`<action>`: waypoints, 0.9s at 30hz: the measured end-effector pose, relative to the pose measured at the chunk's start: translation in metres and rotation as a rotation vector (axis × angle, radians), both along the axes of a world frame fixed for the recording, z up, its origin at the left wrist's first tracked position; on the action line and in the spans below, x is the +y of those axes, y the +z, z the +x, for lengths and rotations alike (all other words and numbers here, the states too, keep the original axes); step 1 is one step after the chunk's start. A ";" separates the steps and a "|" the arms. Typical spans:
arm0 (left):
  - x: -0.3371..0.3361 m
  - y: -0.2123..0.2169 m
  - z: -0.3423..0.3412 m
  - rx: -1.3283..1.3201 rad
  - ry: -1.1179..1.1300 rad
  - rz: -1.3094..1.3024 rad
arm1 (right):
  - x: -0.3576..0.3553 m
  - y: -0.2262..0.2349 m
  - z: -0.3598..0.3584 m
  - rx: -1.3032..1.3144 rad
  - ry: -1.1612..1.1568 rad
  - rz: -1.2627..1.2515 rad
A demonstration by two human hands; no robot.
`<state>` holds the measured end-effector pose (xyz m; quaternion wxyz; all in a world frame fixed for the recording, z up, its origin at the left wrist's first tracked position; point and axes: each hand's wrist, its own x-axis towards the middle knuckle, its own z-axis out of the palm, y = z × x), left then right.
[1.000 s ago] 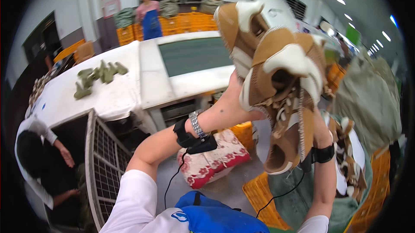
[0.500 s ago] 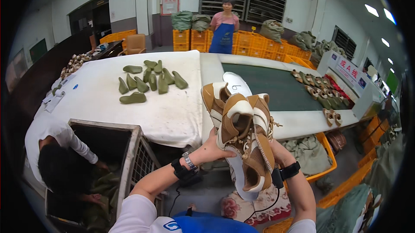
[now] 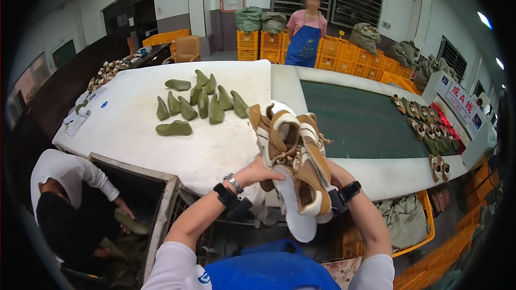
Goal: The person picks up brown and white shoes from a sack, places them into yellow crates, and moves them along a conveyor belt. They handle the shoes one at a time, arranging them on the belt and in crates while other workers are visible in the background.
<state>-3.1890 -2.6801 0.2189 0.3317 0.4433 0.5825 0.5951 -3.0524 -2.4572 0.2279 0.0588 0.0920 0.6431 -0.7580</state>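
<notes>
Sneakers lengthwise, toes down (toward wearer)

Tan-and-white shoes lowered from face height, now over white table edge

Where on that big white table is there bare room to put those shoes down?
The white table is bare between the green insoles and its near edge, just ahead of the left hand. The dark conveyor belt is bare too. It is crowded among the insoles and at the shoe row on the belt's right side.
</notes>
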 end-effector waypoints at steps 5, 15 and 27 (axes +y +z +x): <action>0.074 -0.046 -0.069 -0.070 -0.031 -0.168 | 0.093 -0.052 -0.068 -0.041 0.118 -0.023; 0.076 -0.171 -0.092 0.440 0.321 -0.714 | 0.179 -0.136 -0.117 -0.162 0.050 0.292; 0.130 0.000 -0.077 0.739 0.650 -0.139 | 0.206 -0.011 -0.112 0.214 0.360 0.634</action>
